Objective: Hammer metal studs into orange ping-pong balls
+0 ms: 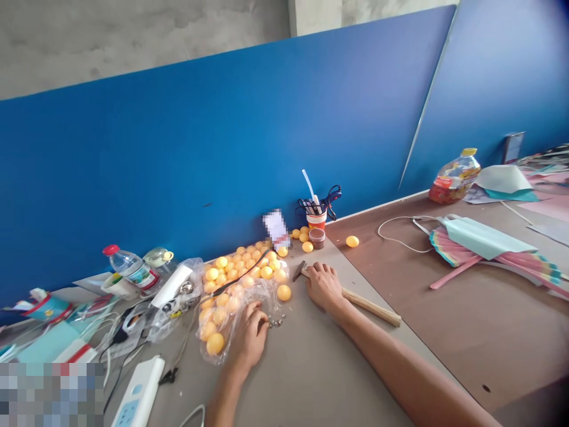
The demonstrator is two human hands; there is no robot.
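Observation:
My left hand (249, 338) rests on the grey table beside a clear plastic bag (222, 323) of orange balls (240, 273), its fingers curled next to some small metal beads (276, 322). Whether it pinches one I cannot make out. My right hand (324, 287) lies palm down over the upper handle of a hammer (371, 306), just behind its dark metal head (299, 270). The fingers lie flat on the handle rather than wrapped round it. A loose orange ball (284, 292) sits between the two hands.
A blue partition (222, 154) backs the table. Water bottle (132, 268), cables and a white power strip (136, 394) crowd the left. A cup of pens (316, 217), a stray ball (352, 241), a paper fan (484, 249) and an oil bottle (454, 178) lie to the right.

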